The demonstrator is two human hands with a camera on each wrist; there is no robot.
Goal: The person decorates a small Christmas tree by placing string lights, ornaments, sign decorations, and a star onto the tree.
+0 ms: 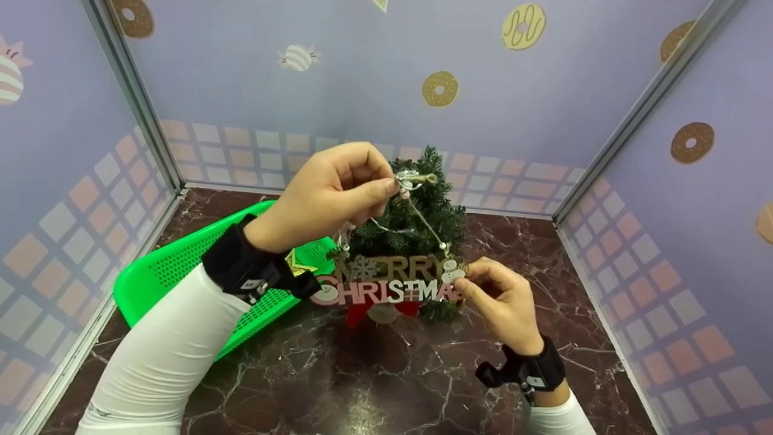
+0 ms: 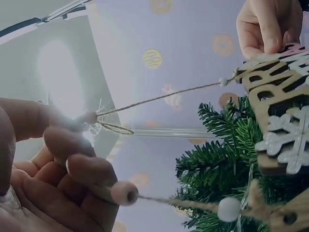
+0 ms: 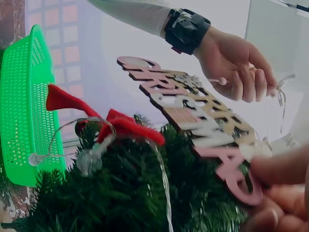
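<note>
A wooden "Merry Christmas" sign [image 1: 386, 281] hangs on a beaded twine cord [image 1: 426, 222] in front of a small green Christmas tree [image 1: 416, 211]. My left hand [image 1: 338, 190] pinches the top of the cord, where a loop [image 2: 116, 128] sticks out beyond the fingers. The right hand [image 1: 501, 296] pinches the sign's right end, by the snowman, between thumb and fingers. In the right wrist view the sign [image 3: 188, 118] slants above the tree's branches, and a red bow [image 3: 116, 123] sits on the tree beside clear string lights [image 3: 89, 162].
A green plastic basket [image 1: 151, 275] stands to the left, partly behind my left forearm, with a gold star [image 1: 296, 264] in it. Patterned panels [image 1: 362, 90] enclose the dark marbled tabletop [image 1: 423, 374] at the back and both sides.
</note>
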